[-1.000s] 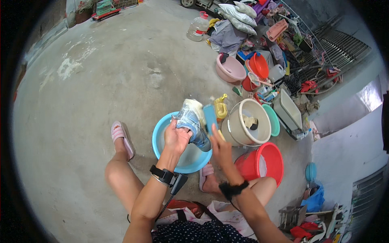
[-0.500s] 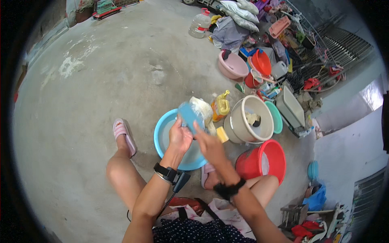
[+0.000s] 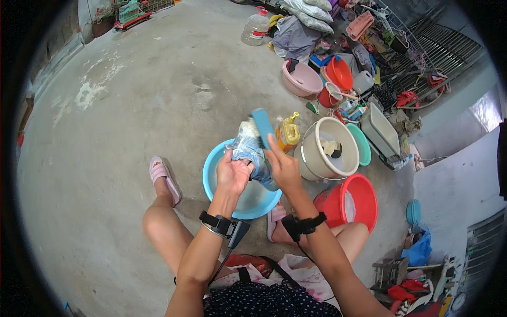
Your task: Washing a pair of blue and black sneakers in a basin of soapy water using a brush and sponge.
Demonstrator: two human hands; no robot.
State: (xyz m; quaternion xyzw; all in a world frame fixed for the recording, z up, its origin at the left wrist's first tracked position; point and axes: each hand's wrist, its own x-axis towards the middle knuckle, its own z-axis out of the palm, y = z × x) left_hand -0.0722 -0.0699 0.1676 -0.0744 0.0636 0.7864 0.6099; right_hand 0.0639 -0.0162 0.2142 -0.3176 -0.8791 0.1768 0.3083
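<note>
Over the light-blue basin (image 3: 209,179), my left hand (image 3: 233,174) is palm up, its fingers closed on a wet blue-and-white fabric item (image 3: 247,149). Whether this is a shoe or bunched cloth I cannot tell. My right hand (image 3: 285,170) grips the lower end of a blue scrub brush (image 3: 262,126). The brush stands tilted, its bristles facing left against the item's right side. Beyond my right hand is a bottle of yellow liquid (image 3: 288,132) with a yellow pump top. Greyish water shows in the basin.
To the right stand a beige bucket (image 3: 311,158) holding a pale-and-black item, a red bucket (image 3: 330,203) and a green basin (image 3: 362,148). Farther back are a pink basin (image 3: 302,79), a large clear jug (image 3: 255,29) and piled household things. My slippered feet flank the blue basin.
The brush has moved up and right, from lying across the item to its right side. More of the blue fabric shows. The yellow block by the basin is now hidden.
</note>
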